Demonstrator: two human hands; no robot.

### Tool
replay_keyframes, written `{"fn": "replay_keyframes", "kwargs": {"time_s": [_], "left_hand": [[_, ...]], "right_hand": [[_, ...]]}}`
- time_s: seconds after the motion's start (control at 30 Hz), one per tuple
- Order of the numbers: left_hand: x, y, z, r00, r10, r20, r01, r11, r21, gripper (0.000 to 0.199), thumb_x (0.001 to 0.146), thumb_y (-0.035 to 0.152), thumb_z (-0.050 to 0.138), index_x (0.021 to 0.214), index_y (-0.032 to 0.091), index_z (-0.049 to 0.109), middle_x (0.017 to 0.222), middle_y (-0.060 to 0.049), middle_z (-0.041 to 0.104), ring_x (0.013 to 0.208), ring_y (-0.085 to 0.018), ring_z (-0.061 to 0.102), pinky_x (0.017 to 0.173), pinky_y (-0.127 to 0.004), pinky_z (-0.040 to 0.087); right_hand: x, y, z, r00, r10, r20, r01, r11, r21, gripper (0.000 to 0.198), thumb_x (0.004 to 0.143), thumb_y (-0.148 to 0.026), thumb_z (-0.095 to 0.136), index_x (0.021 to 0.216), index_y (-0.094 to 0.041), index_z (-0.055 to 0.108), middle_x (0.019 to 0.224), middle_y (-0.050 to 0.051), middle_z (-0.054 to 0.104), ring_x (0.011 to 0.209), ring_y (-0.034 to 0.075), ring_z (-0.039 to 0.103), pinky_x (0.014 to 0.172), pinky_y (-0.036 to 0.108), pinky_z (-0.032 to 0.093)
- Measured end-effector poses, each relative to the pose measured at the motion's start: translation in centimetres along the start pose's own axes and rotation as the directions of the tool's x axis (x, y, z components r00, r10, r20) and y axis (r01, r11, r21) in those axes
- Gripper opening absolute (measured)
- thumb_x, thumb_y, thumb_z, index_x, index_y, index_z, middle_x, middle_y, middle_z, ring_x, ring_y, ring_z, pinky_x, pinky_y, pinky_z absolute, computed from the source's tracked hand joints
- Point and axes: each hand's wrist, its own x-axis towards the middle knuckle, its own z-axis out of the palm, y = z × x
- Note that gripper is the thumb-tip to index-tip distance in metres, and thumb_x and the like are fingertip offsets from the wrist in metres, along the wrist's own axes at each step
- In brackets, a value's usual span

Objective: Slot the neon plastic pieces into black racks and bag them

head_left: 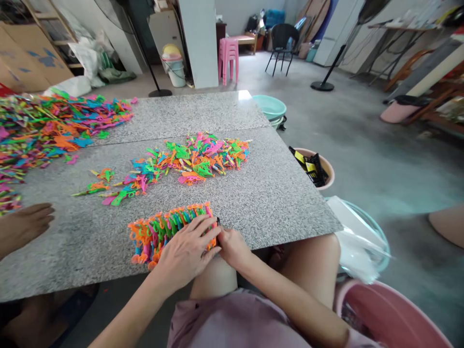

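Row of pieces (165,224) in smooth plastic, tabletop (275,193) granite-look, garment (232,319) matt cloth

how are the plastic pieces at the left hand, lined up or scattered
Lined up: the plastic pieces sit packed side by side in a block partly under the left hand, unlike the loose heap beyond.

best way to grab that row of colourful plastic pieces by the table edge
Probably at both ends of the row of plastic pieces, hands pressing inward from left and right: it is long, with many pieces packed side by side, so a middle grip might spill the ends. Its left end is uncovered; the left hand covers part of the right end.
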Motion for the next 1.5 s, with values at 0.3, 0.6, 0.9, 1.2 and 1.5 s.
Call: {"fn": "replay_keyframes", "kwargs": {"time_s": [0.3, 0.6, 0.9, 1.2, 1.5], "left_hand": [[0.0, 0.4, 0.7, 0.998, 0.000, -0.068, 0.006, 0.997, 0.076, 0.021, 0.095, 0.030, 0.055, 0.112, 0.020, 0.061, 0.126, -0.005, 0.064, 0.125, -0.026, 0.051, 0.096, -0.041, 0.052], [-0.1, 0.4, 0.7, 0.999, -0.019, -0.051, 0.021, 0.999, 0.040, 0.021, 0.094, 0.026, 0.055, 0.114, 0.021, 0.060, 0.130, -0.003, 0.062, 0.129, -0.025, 0.048, 0.098, -0.041, 0.051], [0.1, 0.1, 0.6, 0.994, 0.028, -0.103, -0.020, 0.997, 0.081, 0.023, 0.096, 0.026, 0.051, 0.114, 0.016, 0.061, 0.125, -0.007, 0.065, 0.125, -0.027, 0.049, 0.097, -0.043, 0.052], [-0.2, -0.3, 0.6, 0.995, 0.031, -0.098, -0.027, 0.999, 0.047, 0.027, 0.097, 0.029, 0.049, 0.118, 0.018, 0.061, 0.125, -0.008, 0.064, 0.127, -0.026, 0.048, 0.100, -0.042, 0.050], [-0.9, -0.8, 0.1, 0.998, 0.042, -0.040, -0.040, 0.998, 0.052, 0.028, 0.096, 0.029, 0.052, 0.122, 0.020, 0.060, 0.131, -0.005, 0.062, 0.130, -0.025, 0.047, 0.102, -0.042, 0.048]], "right_hand": [[14.0, 1.5, -6.5, 0.947, -0.082, -0.310, 0.029, 0.985, -0.171, 0.034, 0.087, -0.019, 0.061, 0.121, -0.017, 0.056, 0.120, 0.012, 0.062, 0.110, 0.023, 0.058, 0.087, 0.031, 0.047], [15.8, 3.1, -7.2, 0.927, -0.158, -0.340, 0.139, 0.987, -0.080, 0.029, 0.092, -0.012, 0.043, 0.115, -0.015, 0.060, 0.111, 0.010, 0.066, 0.101, 0.019, 0.060, 0.086, 0.028, 0.044], [7.1, 12.3, -12.3, 0.984, 0.034, 0.172, -0.006, 0.987, -0.160, 0.019, 0.076, -0.009, 0.059, 0.088, -0.018, 0.071, 0.083, 0.003, 0.067, 0.078, 0.016, 0.060, 0.068, 0.023, 0.042], [1.4, 10.9, -6.4, 0.924, 0.366, -0.110, -0.356, 0.929, 0.098, 0.026, 0.067, -0.027, 0.080, 0.074, -0.018, 0.057, 0.070, 0.001, 0.061, 0.065, 0.017, 0.062, 0.059, 0.025, 0.043], [5.1, 4.6, -1.2, 0.959, 0.072, -0.276, 0.115, 0.788, 0.605, 0.016, 0.075, -0.016, 0.066, 0.086, -0.019, 0.055, 0.078, -0.001, 0.067, 0.068, 0.013, 0.064, 0.063, 0.023, 0.047]]}}
